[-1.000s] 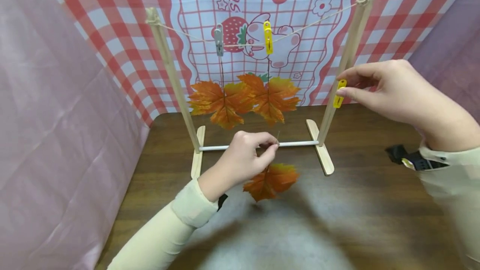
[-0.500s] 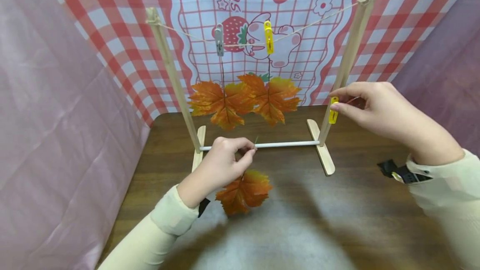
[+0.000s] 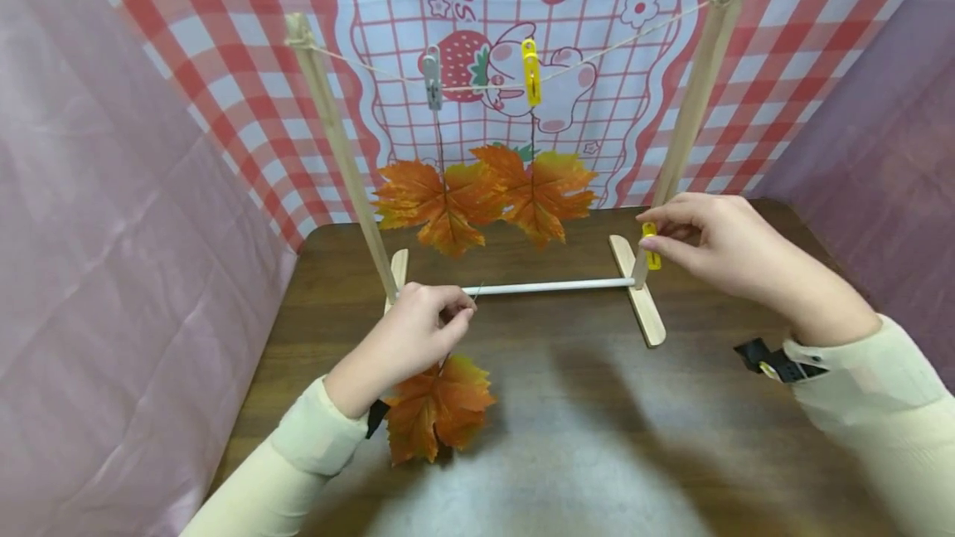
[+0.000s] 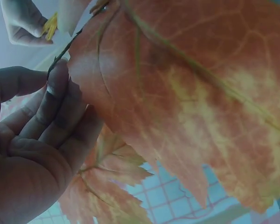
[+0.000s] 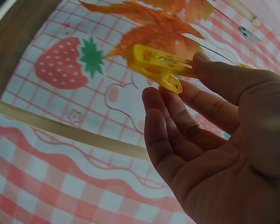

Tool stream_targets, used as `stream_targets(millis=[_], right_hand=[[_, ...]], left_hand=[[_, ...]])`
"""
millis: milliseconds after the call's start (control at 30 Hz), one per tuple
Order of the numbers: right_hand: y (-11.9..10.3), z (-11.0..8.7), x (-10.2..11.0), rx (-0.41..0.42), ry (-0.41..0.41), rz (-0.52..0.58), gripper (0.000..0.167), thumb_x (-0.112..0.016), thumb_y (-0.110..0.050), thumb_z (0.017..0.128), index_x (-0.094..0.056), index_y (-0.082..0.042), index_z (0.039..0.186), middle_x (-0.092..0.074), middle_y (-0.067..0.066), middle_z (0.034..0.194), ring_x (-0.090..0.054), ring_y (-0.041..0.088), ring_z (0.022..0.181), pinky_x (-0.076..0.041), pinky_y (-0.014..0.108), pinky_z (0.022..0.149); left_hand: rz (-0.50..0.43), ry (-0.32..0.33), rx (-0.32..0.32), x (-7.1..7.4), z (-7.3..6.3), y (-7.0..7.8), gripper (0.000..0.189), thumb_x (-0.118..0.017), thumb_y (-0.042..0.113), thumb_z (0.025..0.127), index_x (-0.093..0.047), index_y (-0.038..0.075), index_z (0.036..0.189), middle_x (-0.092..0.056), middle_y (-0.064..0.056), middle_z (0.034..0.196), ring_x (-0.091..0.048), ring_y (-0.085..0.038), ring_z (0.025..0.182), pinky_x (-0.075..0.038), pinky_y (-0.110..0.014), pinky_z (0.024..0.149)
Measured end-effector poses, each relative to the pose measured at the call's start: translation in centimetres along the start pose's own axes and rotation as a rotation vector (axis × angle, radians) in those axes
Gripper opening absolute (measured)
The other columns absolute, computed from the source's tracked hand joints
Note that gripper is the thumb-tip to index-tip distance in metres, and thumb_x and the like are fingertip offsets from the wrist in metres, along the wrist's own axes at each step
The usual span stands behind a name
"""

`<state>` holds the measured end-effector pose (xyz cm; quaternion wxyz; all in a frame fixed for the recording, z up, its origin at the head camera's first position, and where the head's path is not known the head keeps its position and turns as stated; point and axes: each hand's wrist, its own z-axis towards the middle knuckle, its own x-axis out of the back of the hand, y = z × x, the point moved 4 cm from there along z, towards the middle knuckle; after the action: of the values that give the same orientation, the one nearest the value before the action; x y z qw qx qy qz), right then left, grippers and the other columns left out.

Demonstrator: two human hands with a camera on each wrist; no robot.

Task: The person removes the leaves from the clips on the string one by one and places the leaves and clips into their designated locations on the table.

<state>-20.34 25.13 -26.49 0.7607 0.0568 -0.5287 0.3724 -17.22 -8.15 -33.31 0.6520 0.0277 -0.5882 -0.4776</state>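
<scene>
My left hand (image 3: 414,330) pinches the thin stem of an orange maple leaf (image 3: 440,408), which hangs below the fingers over the table. In the left wrist view that leaf (image 4: 191,93) fills much of the picture, its stem between thumb and forefinger. By the right post, my right hand (image 3: 724,251) holds a yellow clothespin (image 3: 652,247) between thumb and fingers; the right wrist view shows this clothespin (image 5: 154,65) up close. Two more orange maple leaves hang from the string, one under a grey clothespin (image 3: 433,79), the other under a yellow clothespin (image 3: 531,73).
A wooden stand has a left post (image 3: 339,139), a right post (image 3: 697,98), a white crossbar (image 3: 552,287) and a sagging string (image 3: 627,41). It stands on a brown wooden table (image 3: 552,454). Behind hangs a strawberry-print cloth (image 3: 224,65); a pink curtain (image 3: 97,272) is at left.
My left hand has moved left and slightly down, carrying the leaf. My right hand has come down and left along the right post with the yellow clothespin. The two hanging leaves stay put.
</scene>
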Motion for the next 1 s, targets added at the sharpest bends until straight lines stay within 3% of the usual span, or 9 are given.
stream_targets(millis=[267, 433, 800, 1000], right_hand=[[0.6, -0.6, -2.7, -0.021, -0.061, 0.039, 0.024, -0.085, -0.005, 0.083, -0.077, -0.002, 0.105, -0.071, -0.001, 0.088, -0.065, 0.01, 0.075, -0.055, 0.03, 0.064], [0.8, -0.7, -4.2, -0.063, -0.142, 0.071, 0.026, -0.084, -0.005, 0.084, -0.076, 0.002, 0.107, -0.072, 0.001, 0.086, -0.066, 0.012, 0.076, -0.057, 0.038, 0.065], [2.3, -1.6, -7.9, -0.125, -0.255, 0.114, 0.022, -0.087, -0.013, 0.082, -0.076, -0.001, 0.097, -0.064, -0.009, 0.074, -0.059, 0.009, 0.068, -0.051, 0.031, 0.06], [3.1, -2.2, -10.2, -0.094, -0.303, 0.112, 0.015, -0.086, -0.01, 0.082, -0.075, -0.005, 0.091, -0.059, -0.011, 0.069, -0.054, 0.007, 0.063, -0.048, 0.031, 0.059]], left_hand=[[0.037, -0.037, 0.011, -0.4, -0.7, -1.6, 0.012, -0.065, 0.002, 0.093, -0.075, 0.006, 0.087, -0.063, 0.009, 0.071, -0.054, -0.002, 0.06, -0.049, -0.026, 0.058], [0.07, -0.062, 0.012, -0.8, -1.0, -2.3, 0.012, -0.066, 0.001, 0.091, -0.075, 0.006, 0.086, -0.061, 0.009, 0.068, -0.051, -0.003, 0.059, -0.048, -0.026, 0.057], [0.113, -0.125, 0.057, -1.7, -1.4, -4.2, 0.012, -0.065, 0.002, 0.093, -0.076, 0.005, 0.087, -0.059, 0.007, 0.068, -0.048, -0.006, 0.058, -0.046, -0.028, 0.06], [0.127, -0.154, 0.07, -2.4, -1.7, -5.3, 0.013, -0.064, 0.001, 0.089, -0.075, 0.006, 0.085, -0.06, 0.008, 0.068, -0.051, -0.006, 0.061, -0.05, -0.029, 0.064]])
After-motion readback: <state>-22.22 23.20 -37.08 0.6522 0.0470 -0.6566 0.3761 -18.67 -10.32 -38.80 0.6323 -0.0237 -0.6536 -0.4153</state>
